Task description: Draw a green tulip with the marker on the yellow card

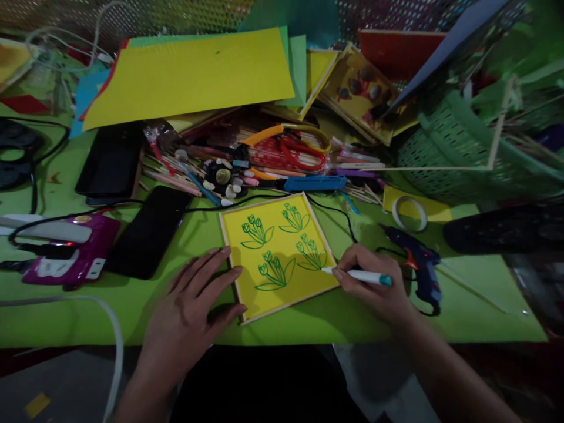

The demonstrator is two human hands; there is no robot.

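A square yellow board (247, 276) with a thin pale wooden frame lies in front of me, bearing green line drawings of flowers. Pinched in my right hand (374, 288) is a white marker (363, 276) with a green end. Its tip meets the board at the base of the lower right flower drawing. My left hand (189, 311) lies with fingers spread, the fingertips touching the frame's left edge. No object is in that hand.
Left of the board are a black phone (150, 232) and a purple power strip (73, 249). A glue gun (418, 264) and tape roll (409, 212) lie to the right. Scissors (304, 153), a blue cutter (315, 183) and a green basket (458, 147) stand behind.
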